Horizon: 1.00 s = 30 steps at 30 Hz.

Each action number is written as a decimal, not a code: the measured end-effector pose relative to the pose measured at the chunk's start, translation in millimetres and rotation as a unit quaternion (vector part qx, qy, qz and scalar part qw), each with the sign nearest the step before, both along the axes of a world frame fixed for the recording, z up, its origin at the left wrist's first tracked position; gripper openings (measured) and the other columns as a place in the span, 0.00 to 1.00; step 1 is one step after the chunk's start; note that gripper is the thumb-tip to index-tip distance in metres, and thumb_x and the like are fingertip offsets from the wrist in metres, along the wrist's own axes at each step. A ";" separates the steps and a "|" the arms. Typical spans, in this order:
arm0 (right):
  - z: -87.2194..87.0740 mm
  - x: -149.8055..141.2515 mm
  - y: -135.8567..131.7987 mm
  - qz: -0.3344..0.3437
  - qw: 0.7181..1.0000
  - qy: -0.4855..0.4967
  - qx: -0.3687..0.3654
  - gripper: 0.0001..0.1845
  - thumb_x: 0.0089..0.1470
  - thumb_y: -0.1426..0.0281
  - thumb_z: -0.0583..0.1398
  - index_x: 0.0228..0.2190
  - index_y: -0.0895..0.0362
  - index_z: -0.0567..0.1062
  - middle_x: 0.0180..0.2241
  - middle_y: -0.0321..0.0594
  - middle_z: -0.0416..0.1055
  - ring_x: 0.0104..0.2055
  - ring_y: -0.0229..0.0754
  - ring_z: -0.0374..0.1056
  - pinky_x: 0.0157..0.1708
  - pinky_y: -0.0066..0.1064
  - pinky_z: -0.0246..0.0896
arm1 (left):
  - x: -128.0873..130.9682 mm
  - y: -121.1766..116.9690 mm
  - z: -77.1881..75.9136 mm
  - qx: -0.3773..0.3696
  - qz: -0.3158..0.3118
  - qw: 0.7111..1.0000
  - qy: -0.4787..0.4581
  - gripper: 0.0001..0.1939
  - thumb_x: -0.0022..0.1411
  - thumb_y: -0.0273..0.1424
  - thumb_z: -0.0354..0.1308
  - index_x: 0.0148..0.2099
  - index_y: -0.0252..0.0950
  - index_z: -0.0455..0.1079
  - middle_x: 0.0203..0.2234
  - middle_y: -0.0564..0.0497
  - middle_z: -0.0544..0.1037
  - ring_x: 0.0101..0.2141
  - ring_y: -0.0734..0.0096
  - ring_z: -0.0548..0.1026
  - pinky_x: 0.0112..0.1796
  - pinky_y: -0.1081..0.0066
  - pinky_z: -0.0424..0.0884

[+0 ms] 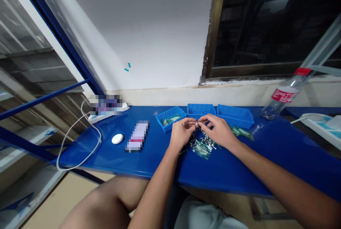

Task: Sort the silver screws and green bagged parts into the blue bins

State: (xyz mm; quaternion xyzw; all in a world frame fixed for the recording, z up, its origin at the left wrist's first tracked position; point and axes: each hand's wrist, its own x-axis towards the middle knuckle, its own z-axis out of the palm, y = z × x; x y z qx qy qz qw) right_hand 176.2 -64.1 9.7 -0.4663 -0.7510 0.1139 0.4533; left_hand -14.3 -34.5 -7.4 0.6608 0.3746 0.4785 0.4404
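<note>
My left hand [183,133] and my right hand [218,131] meet fingertip to fingertip above the table. Both are closed in a pinch around a small shiny metal piece [196,123], too small to name surely. Beneath them lies a loose pile of metal screws [204,139], partly covered by my hands. A clear greenish plastic bag [203,149] with pale parts inside lies at the near side of the pile. Another such bag [243,132] rests to the right, beyond my right wrist.
Three blue bins stand along the back: a left bin [166,128] holding bagged parts, a middle bin [201,106] with a few small pieces, and a right bin [236,116]. A bottle [283,95], a white oval object [117,138] and a cable [80,168] are on the blue table [119,163].
</note>
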 end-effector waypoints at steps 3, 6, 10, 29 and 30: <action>0.5 -1.1 0.0 -0.002 1.000 0.011 -0.008 0.06 0.61 0.65 0.62 0.38 0.53 0.79 0.36 0.42 0.80 0.35 0.45 0.75 0.33 0.35 0.72 | 1.1 1.7 -4.6 0.016 -0.001 1.000 0.003 0.13 0.60 0.21 0.67 0.48 0.33 0.78 0.38 0.43 0.86 0.40 0.62 0.86 0.45 0.63 0.83; 1.1 -1.7 -0.4 0.007 1.000 0.002 -0.025 0.06 0.61 0.66 0.63 0.37 0.53 0.79 0.34 0.41 0.80 0.33 0.43 0.75 0.32 0.34 0.71 | 1.0 2.6 -6.5 0.032 0.002 0.999 0.009 0.15 0.59 0.19 0.65 0.48 0.33 0.77 0.38 0.44 0.86 0.39 0.63 0.85 0.45 0.63 0.83; 0.9 -1.2 0.1 0.011 0.999 0.002 -0.048 0.06 0.59 0.67 0.62 0.38 0.53 0.79 0.33 0.39 0.80 0.31 0.41 0.73 0.32 0.33 0.69 | 0.9 3.1 -6.8 0.038 -0.008 0.999 -0.005 0.18 0.58 0.16 0.62 0.50 0.32 0.76 0.39 0.44 0.86 0.40 0.65 0.85 0.47 0.64 0.82; -2.7 3.0 2.2 0.039 0.999 -0.012 -0.014 0.07 0.62 0.69 0.60 0.39 0.52 0.79 0.41 0.40 0.79 0.36 0.43 0.75 0.37 0.34 0.73 | -2.2 -10.9 13.2 0.072 0.029 0.990 0.115 0.10 0.67 0.34 0.64 0.46 0.36 0.83 0.40 0.47 0.87 0.40 0.60 0.85 0.43 0.67 0.81; -2.7 3.0 2.2 0.035 0.999 -0.011 -0.019 0.07 0.62 0.68 0.60 0.39 0.51 0.79 0.41 0.40 0.79 0.36 0.43 0.76 0.38 0.35 0.73 | -2.0 -9.5 11.3 0.067 0.035 0.992 0.105 0.09 0.67 0.32 0.64 0.46 0.35 0.83 0.40 0.47 0.87 0.40 0.60 0.86 0.43 0.67 0.81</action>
